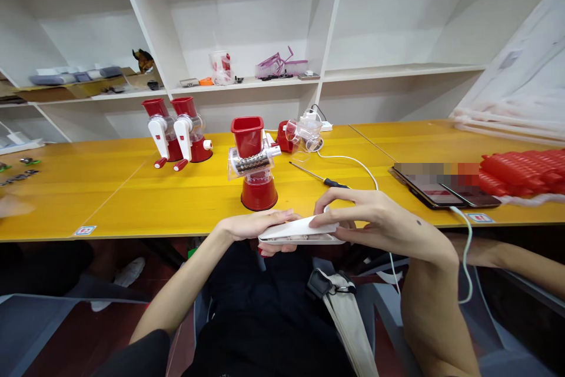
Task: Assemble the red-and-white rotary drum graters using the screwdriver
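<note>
Shell [298, 228] just in front of grater [251, 162]; left hand [256, 224] cradling it, right hand [368, 213] pinching its top; probably best kept level.

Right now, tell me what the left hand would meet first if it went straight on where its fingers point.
Most likely the right hand, which grips the opposite end of the white plastic piece that the left hand holds; their exact depth is unclear.

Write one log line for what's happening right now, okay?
left hand: holding white piece | right hand: holding white piece | beyond: upright red drum grater, screwdriver to its right
</note>
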The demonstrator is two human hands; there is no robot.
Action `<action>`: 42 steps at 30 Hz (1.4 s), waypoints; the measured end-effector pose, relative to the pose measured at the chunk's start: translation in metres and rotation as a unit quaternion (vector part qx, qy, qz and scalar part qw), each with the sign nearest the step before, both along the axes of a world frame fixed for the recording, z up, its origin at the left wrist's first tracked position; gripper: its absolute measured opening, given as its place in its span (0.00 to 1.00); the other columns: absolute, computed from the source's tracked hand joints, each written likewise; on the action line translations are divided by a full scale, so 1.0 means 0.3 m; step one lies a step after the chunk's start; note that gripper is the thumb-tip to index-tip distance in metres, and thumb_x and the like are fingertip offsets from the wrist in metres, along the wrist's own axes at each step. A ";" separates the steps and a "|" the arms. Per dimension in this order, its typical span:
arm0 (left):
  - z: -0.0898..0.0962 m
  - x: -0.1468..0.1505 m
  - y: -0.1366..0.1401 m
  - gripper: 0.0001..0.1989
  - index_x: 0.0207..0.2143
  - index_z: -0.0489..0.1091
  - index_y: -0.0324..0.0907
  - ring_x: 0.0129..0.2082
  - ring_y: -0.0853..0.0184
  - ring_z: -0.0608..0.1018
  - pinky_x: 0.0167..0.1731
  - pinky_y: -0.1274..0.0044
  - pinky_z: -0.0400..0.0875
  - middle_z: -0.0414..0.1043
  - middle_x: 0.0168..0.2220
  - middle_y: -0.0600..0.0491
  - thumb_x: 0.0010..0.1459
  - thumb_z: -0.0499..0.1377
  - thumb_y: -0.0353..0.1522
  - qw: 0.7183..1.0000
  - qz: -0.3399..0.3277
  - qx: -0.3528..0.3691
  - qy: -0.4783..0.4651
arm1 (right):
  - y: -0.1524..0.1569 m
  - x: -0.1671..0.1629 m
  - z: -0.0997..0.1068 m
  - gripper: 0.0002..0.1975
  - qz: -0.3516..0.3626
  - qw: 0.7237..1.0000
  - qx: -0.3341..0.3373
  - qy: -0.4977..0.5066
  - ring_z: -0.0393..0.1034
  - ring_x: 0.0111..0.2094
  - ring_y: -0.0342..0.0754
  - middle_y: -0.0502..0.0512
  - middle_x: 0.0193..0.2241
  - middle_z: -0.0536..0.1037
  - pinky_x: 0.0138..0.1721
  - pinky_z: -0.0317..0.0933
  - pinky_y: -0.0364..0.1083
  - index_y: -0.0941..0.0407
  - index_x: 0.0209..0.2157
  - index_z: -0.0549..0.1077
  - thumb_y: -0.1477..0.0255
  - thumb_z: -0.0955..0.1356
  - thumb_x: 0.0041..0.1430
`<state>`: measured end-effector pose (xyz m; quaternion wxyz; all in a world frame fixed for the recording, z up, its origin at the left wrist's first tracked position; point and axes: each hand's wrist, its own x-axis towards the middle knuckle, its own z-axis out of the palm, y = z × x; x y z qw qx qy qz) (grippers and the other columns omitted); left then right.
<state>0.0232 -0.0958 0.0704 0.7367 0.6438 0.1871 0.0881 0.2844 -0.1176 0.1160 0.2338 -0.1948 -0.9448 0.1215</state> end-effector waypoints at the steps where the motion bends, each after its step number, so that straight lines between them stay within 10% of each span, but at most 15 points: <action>1: 0.000 0.000 0.000 0.26 0.44 0.66 0.38 0.14 0.77 0.59 0.16 0.80 0.60 0.65 0.25 0.58 0.66 0.49 0.53 1.000 -0.001 -0.001 -0.004 | -0.001 -0.001 0.002 0.14 -0.002 1.000 0.006 0.002 0.71 0.34 0.37 0.55 0.42 0.75 0.30 0.63 0.34 0.52 0.46 0.79 0.76 0.65 0.65; 28: 0.000 0.010 -0.004 0.29 0.52 0.62 0.39 0.16 0.78 0.61 0.18 0.80 0.58 0.65 0.26 0.60 0.61 0.57 0.53 0.999 -0.004 0.032 0.007 | -0.036 0.003 0.007 0.18 -0.060 0.998 0.026 -0.021 0.76 0.40 0.44 0.55 0.45 0.78 0.38 0.68 0.41 0.49 0.55 0.73 0.74 0.64 0.66; 36: -0.001 0.003 -0.008 0.24 0.52 0.62 0.37 0.16 0.80 0.61 0.19 0.80 0.61 0.64 0.28 0.59 0.64 0.57 0.47 0.997 0.045 0.057 -0.034 | -0.040 0.023 0.025 0.09 -0.179 0.958 0.074 0.213 0.76 0.40 0.48 0.53 0.38 0.80 0.45 0.70 0.47 0.50 0.46 0.75 0.69 0.67 0.66; 42: 0.024 0.046 -0.063 0.25 0.55 0.60 0.38 0.17 0.80 0.59 0.19 0.82 0.60 0.61 0.28 0.60 0.66 0.55 0.47 0.955 0.219 0.172 -0.097 | 0.034 -0.030 -0.015 0.15 -0.183 0.897 0.012 0.402 0.75 0.44 0.50 0.57 0.41 0.78 0.51 0.70 0.52 0.51 0.48 0.73 0.59 0.64 0.67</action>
